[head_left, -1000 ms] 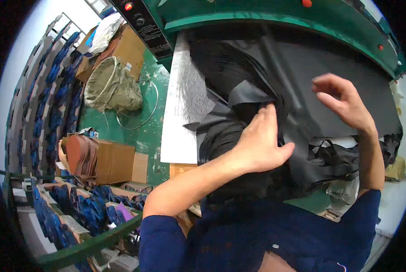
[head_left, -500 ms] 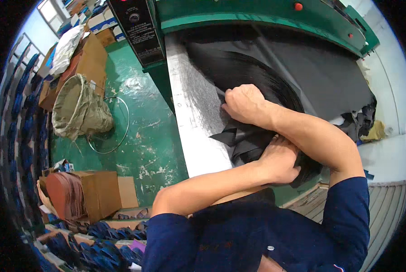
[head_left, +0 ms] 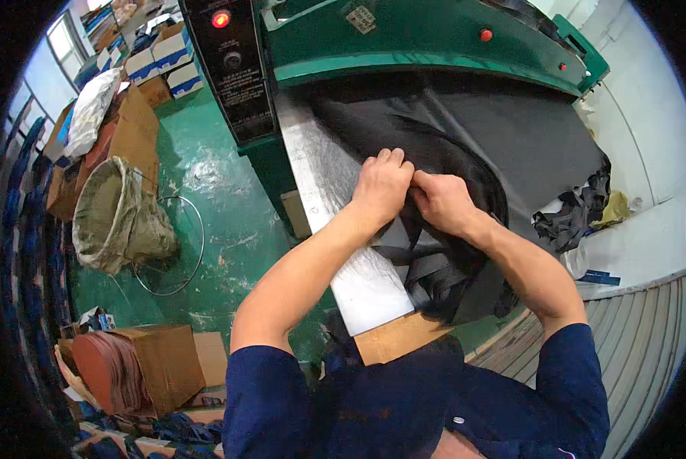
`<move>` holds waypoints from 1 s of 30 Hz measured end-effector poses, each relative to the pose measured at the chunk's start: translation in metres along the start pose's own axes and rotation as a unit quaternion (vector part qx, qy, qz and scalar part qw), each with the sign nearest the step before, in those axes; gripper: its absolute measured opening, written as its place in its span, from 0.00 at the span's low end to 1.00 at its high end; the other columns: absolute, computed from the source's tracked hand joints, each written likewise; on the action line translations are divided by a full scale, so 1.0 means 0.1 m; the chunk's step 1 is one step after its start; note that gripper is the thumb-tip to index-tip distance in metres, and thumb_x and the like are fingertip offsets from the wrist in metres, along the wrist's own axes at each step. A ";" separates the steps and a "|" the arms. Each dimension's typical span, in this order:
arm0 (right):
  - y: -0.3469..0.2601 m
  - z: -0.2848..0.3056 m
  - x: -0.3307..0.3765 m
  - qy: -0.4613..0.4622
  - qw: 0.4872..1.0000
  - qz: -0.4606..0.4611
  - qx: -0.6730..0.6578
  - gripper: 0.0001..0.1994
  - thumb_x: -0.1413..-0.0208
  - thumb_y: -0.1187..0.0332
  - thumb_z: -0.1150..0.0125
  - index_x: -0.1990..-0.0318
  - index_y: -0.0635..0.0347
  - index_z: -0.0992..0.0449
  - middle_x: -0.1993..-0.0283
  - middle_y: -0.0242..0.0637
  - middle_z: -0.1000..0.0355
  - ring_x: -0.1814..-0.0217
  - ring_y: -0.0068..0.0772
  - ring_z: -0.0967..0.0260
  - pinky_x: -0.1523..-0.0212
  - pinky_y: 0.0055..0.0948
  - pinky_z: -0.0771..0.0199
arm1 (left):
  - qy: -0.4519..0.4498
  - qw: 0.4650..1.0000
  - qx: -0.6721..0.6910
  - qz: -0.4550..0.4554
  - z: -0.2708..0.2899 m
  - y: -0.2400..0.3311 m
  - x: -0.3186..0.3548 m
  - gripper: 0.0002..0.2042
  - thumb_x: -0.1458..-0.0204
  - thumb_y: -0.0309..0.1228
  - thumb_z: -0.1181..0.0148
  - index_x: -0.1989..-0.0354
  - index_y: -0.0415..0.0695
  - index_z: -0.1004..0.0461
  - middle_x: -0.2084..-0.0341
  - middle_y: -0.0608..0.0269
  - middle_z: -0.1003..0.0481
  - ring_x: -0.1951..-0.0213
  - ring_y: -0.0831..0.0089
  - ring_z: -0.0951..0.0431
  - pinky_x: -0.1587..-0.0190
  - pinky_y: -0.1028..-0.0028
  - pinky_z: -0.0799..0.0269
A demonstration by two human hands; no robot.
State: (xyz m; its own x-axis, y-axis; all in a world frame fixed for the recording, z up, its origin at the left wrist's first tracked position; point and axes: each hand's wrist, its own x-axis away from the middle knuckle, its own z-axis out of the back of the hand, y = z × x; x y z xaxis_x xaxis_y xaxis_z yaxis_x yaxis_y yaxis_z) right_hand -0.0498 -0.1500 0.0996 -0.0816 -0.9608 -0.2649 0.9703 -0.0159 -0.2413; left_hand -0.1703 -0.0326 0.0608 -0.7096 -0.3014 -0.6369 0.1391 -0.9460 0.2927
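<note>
- The black sheet pile (head_left: 450,153) is laid on the pale surface (head_left: 377,294), before the green machine (head_left: 412,46).
- Left hand (head_left: 385,187) and right hand (head_left: 444,200) are set together over it, apparently so layers are steadied; fingers are curled, any grip cannot be told.
- Its long axis is curved from upper left to lower right.

Open room above black sheet (head_left: 542,145) at right, green beam (head_left: 419,42) blocking beyond, control box (head_left: 237,84) far left

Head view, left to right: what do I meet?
Round-mouthed khaki fabric bag, black rectangular control panel with a lit red button, bare left hand, bare right hand, tangled heap of black scraps.
</note>
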 end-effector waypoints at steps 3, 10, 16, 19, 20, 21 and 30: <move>-0.03 0.00 0.05 -0.003 1.000 -0.012 -0.008 0.04 0.46 0.71 0.41 0.67 0.61 0.28 0.72 0.50 0.27 0.68 0.57 0.27 0.69 0.48 0.28 | 0.034 0.999 0.014 -0.014 -0.03 0.03 0.13 0.05 0.59 0.26 0.41 0.74 0.42 0.30 0.68 0.55 0.30 0.60 0.55 0.28 0.60 0.61 0.29; -0.13 0.03 0.07 -0.002 0.999 -0.023 -0.026 0.05 0.45 0.70 0.40 0.66 0.62 0.27 0.71 0.52 0.26 0.67 0.57 0.27 0.67 0.47 0.27 | 0.060 0.995 0.070 -0.036 -0.17 -0.15 0.09 0.03 0.59 0.24 0.43 0.76 0.43 0.31 0.73 0.56 0.27 0.65 0.55 0.25 0.62 0.59 0.28; -0.61 0.48 0.14 -0.011 0.987 -0.085 -0.136 0.05 0.46 0.75 0.40 0.64 0.65 0.27 0.74 0.49 0.28 0.73 0.48 0.28 0.71 0.37 0.28 | 0.093 0.987 0.094 -0.095 0.21 -0.14 -0.06 0.04 0.61 0.26 0.44 0.83 0.46 0.31 0.80 0.59 0.28 0.71 0.59 0.25 0.67 0.62 0.32; -0.70 0.60 0.12 0.011 0.967 -0.122 -0.225 0.05 0.43 0.76 0.39 0.62 0.67 0.27 0.77 0.36 0.32 0.76 0.21 0.38 0.74 0.25 0.34 | 0.138 0.982 0.093 -0.093 0.45 -0.05 -0.14 0.04 0.60 0.27 0.44 0.82 0.46 0.31 0.80 0.60 0.29 0.71 0.60 0.26 0.67 0.62 0.32; -0.62 0.53 0.16 0.002 0.956 -0.180 -0.230 0.06 0.42 0.74 0.39 0.61 0.67 0.28 0.76 0.35 0.31 0.75 0.22 0.38 0.72 0.26 0.33 | 0.121 0.985 0.094 -0.083 0.37 -0.05 -0.13 0.04 0.60 0.27 0.44 0.82 0.46 0.31 0.80 0.60 0.29 0.71 0.60 0.26 0.67 0.62 0.32; -0.57 0.49 0.14 -0.002 0.955 -0.184 -0.233 0.06 0.42 0.74 0.39 0.61 0.67 0.28 0.76 0.35 0.31 0.75 0.22 0.38 0.72 0.26 0.33 | 0.102 0.988 0.095 -0.072 0.28 -0.05 -0.10 0.04 0.60 0.27 0.44 0.82 0.46 0.31 0.80 0.60 0.29 0.71 0.60 0.26 0.67 0.62 0.32; -0.53 0.19 -0.02 -0.074 0.984 -0.163 -0.018 0.15 0.48 0.66 0.37 0.57 0.64 0.30 0.69 0.53 0.24 0.65 0.58 0.25 0.64 0.47 0.25 | 0.092 0.991 0.094 -0.031 -0.05 -0.17 -0.05 0.04 0.59 0.28 0.44 0.82 0.45 0.29 0.80 0.61 0.27 0.72 0.62 0.25 0.66 0.64 0.32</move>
State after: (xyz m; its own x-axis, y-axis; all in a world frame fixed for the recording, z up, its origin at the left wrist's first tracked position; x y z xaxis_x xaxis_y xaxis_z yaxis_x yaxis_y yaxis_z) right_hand -0.0964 -0.1528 0.1308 -0.3510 -0.9359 -0.0305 0.8888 -0.3228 -0.3254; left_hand -0.1657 -0.0153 0.0557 -0.5716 -0.2772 -0.7723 -0.0443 -0.9294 0.3664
